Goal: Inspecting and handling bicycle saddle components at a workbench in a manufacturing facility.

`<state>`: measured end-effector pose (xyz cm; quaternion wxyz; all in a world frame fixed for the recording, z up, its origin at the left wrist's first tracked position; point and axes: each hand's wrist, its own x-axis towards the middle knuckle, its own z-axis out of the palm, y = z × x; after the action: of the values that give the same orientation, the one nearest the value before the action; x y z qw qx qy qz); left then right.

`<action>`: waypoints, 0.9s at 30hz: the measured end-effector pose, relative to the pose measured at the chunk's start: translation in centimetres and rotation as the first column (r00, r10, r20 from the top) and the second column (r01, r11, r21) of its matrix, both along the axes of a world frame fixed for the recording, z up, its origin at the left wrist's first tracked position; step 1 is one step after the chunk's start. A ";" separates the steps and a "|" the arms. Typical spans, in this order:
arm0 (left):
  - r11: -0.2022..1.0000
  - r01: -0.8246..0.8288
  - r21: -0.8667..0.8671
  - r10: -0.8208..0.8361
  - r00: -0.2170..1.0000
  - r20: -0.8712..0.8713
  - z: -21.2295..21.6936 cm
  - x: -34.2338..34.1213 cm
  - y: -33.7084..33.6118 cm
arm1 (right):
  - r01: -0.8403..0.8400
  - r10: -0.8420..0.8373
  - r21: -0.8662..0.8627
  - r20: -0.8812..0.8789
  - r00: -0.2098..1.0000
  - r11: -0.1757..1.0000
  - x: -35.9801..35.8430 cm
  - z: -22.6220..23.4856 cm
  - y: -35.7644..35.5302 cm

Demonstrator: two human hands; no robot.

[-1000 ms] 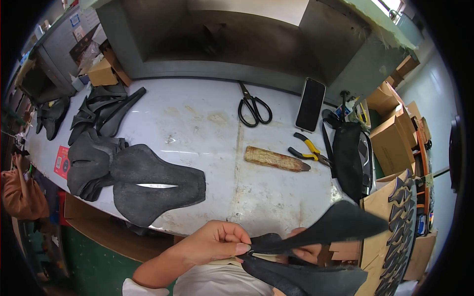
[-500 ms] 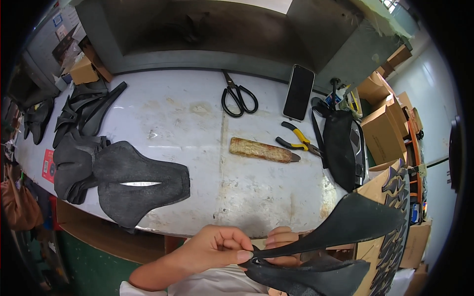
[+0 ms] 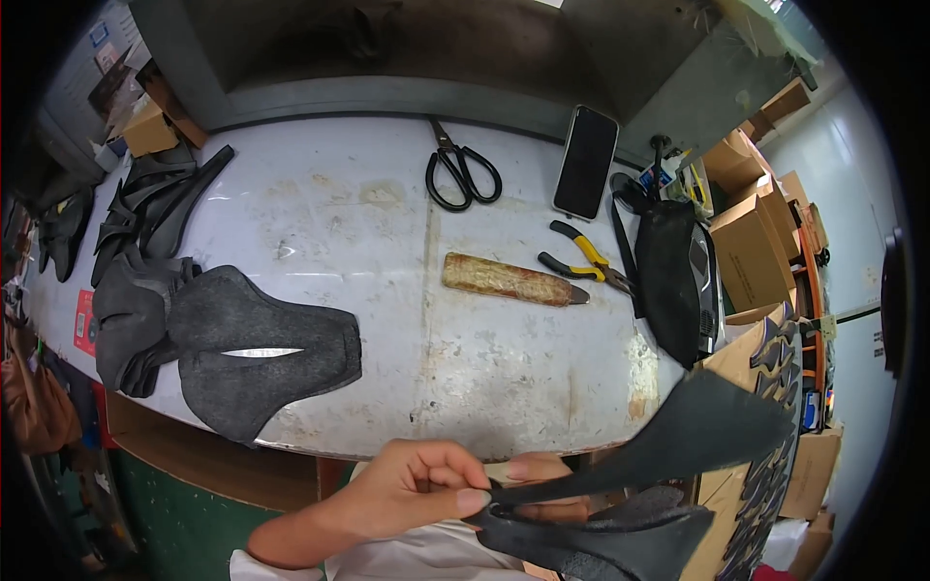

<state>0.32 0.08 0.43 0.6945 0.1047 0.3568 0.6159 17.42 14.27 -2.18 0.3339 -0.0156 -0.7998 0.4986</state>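
Observation:
A black shoe upper [image 3: 668,441] spreads in a V over the front edge of the table, its two wide flaps pointing right. At its narrow end, thumb and fingers of my left hand [image 3: 412,494] pinch the material. My right hand [image 3: 552,472] grips the same piece from behind, its fingers bent and its palm hidden by the upper flap. To the left on the table lies a flat black shoe upper [image 3: 266,382] with a pale slit showing through its middle, beside a stack of dark cut pieces [image 3: 136,324].
Black-handled scissors [image 3: 463,179], a phone [image 3: 586,163], yellow-and-black pliers [image 3: 588,259] and a tape-wrapped knife [image 3: 509,281] lie across the table. A black pouch [image 3: 670,281] rests at the right edge. Cardboard boxes [image 3: 756,254] and a board of dark shoe parts [image 3: 765,426] stand beyond it.
Both hands keep their hold on the shoe upper. Its flaps have shifted slightly, and the right fingers have moved a little. The whole table scene has slid slightly left and up in view.

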 end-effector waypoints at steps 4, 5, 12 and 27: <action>1.000 0.005 0.029 -0.002 0.996 -0.090 0.9 -0.2 0.2 | 0.036 -0.016 -0.383 0.056 0.998 0.923 1.8 -1.4 -1.1; 1.000 -0.007 0.015 0.008 0.995 -0.097 0.8 -0.1 0.0 | 0.026 0.002 -0.488 0.057 0.998 0.872 0.7 -1.0 -1.3; 0.999 0.026 -0.031 -0.028 0.998 -0.062 0.5 0.5 -0.2 | -0.144 0.154 0.103 -0.093 0.984 0.984 -0.2 0.4 2.6; 0.996 0.011 0.091 0.051 0.760 -0.648 1.2 0.2 -0.8 | -0.273 0.270 -0.029 -0.083 0.959 0.961 -0.7 -1.5 2.7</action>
<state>0.56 -0.70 1.61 0.5161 0.3388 0.5482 0.5643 16.67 16.94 -3.68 0.2931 0.1073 -0.7704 0.5560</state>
